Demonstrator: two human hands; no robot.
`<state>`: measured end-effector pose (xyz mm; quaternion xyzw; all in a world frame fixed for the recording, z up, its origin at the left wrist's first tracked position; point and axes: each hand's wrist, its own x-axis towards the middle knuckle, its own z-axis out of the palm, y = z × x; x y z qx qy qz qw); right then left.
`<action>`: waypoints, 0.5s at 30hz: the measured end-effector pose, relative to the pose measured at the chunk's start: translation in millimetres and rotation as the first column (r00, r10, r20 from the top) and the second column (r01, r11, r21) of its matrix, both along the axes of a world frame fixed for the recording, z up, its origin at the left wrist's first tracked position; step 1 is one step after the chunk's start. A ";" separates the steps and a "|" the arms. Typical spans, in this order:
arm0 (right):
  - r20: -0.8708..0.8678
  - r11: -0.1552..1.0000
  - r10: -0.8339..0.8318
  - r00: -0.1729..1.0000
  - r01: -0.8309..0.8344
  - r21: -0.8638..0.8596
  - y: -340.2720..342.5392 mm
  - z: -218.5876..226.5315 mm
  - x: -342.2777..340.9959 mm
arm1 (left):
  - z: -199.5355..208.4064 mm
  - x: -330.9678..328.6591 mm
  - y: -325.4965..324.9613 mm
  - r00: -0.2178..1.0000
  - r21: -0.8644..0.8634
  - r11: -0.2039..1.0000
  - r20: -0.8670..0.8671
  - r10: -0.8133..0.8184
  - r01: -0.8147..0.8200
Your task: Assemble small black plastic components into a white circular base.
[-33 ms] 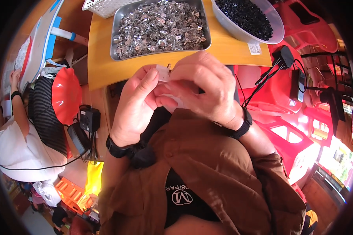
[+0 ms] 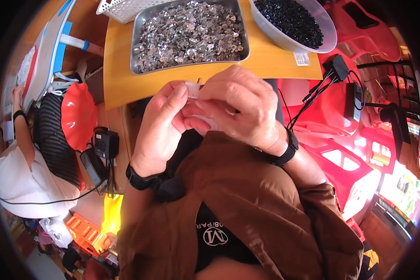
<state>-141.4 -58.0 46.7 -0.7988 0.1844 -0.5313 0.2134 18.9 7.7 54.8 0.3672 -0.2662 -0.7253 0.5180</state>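
My left hand (image 2: 161, 123) pinches a small white piece (image 2: 192, 89) between thumb and forefinger, above my lap. Close against it, my right hand (image 2: 242, 105) has its fingertips drawn together at the same spot. A tiny brownish metal tip (image 2: 199, 80) sticks up between the two hands; which hand grips it I cannot tell. More white material (image 2: 210, 122) shows under the curled fingers, partly hidden. Just beyond my hands a metal tray (image 2: 191, 65) holds many small shiny metal parts (image 2: 186, 35).
A clear plastic bowl (image 2: 330, 39) of small black parts stands right of the tray on the yellow table (image 2: 119, 88). Behind the tray is a white perforated basket (image 2: 121, 10). Red stools (image 2: 312, 109) and black cables (image 2: 308, 100) are at right. Another person in white (image 2: 30, 182) sits at left.
The view has shifted very slightly. My right fingers have moved a little at the white piece, while both hands keep nearly the same place.
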 end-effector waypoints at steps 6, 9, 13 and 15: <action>-0.023 0.716 0.163 0.986 -0.102 0.690 2.9 0.9 -11.7 | -1.0 -1.9 1.4 0.963 -0.036 0.987 0.217 0.159 -0.155; 0.043 0.427 0.277 0.960 -0.163 0.889 -0.1 2.7 -16.2 | -5.9 3.4 4.2 0.974 -0.018 0.994 0.200 0.109 -0.108; 0.084 0.408 0.329 0.941 -0.222 0.886 -6.5 4.7 -17.7 | -10.5 8.2 6.0 0.966 -0.062 0.998 0.260 0.017 0.000; 0.068 0.378 0.360 0.930 -0.212 0.901 -12.2 5.9 -17.4 | -12.9 10.5 6.5 0.964 -0.096 0.992 0.261 -0.050 0.077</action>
